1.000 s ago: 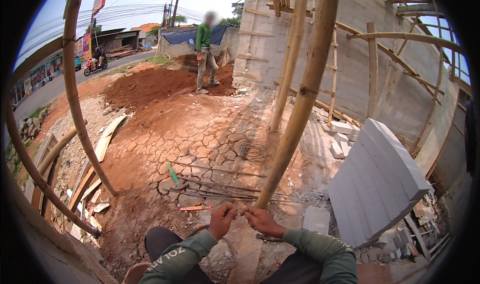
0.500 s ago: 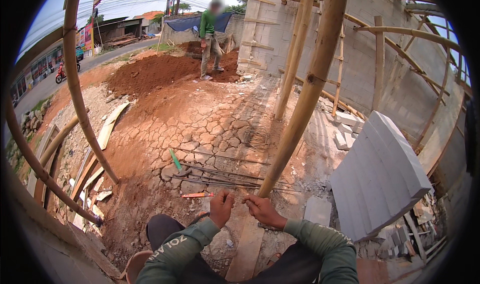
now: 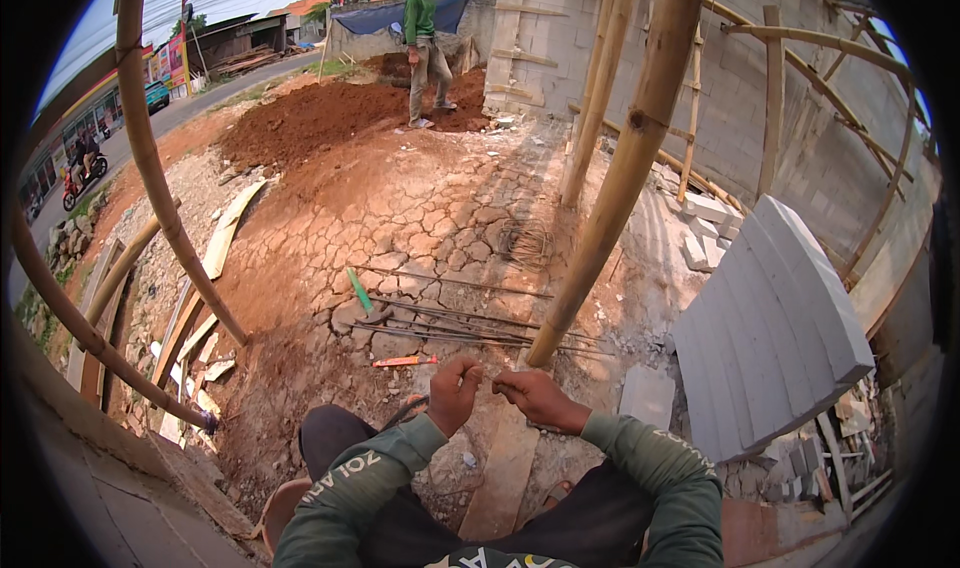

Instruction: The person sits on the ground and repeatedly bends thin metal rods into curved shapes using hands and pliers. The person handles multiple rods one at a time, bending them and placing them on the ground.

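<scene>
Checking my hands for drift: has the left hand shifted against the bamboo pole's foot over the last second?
No. The left hand stays just below-left of the bamboo pole's foot; only the camera tilted.

It is sunny outside. The ground (image 3: pixel 420 208) is cracked red dirt. A grey block wall (image 3: pixel 800 118) stands on the right, with bamboo poles (image 3: pixel 630 168) leaning up. A pile of red soil (image 3: pixel 320 118) sits far back. A road (image 3: pixel 190 108) runs along the left. Grey slabs (image 3: pixel 770 328) are stacked on the right.
</scene>
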### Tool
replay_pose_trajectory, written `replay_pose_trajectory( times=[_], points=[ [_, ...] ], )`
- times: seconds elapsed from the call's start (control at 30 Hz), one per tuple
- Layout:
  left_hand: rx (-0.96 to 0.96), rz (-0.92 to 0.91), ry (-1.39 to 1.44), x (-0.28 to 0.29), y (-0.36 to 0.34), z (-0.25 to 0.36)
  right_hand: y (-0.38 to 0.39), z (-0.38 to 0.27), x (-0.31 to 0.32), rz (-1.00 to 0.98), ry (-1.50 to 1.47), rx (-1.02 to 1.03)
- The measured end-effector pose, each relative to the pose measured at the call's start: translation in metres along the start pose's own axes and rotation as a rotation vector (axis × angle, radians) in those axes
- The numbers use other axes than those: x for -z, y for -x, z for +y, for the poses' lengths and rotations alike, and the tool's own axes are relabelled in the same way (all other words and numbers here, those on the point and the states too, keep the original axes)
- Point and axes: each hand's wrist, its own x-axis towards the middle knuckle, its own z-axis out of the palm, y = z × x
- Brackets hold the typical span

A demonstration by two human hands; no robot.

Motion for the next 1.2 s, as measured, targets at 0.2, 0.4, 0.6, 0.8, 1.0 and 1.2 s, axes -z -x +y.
replay_pose_trajectory(
  times=[0.2, 0.4, 0.6, 0.8, 1.0, 1.2],
  points=[
    [0.331, -0.057, 0.473, -0.003, -0.004, -0.009, 0.002, 0.004, 0.004, -0.031, -0.078, -0.001],
    [0.282, -0.049, 0.412, -0.003, -0.004, -0.002, 0.002, 0.004, 0.001, 0.146, -0.103, -0.056],
    [-0.008, -0.048, -0.028, 0.0, 0.0, 0.002, 0.001, 0.002, -0.002, 0.033, -0.08, -0.072],
    [0.214, -0.123, 0.373, 0.0, -0.001, -0.008, 0.002, -0.001, -0.001, -0.11, -0.184, -0.059],
    [0.415, -0.103, 0.707, -0.002, -0.003, -0.014, 0.003, -0.006, -0.002, 0.036, -0.132, -0.104],
    [0.354, -0.109, 0.523, -0.004, -0.002, -0.013, 0.003, -0.011, -0.001, 0.163, -0.106, -0.186]
  ],
)
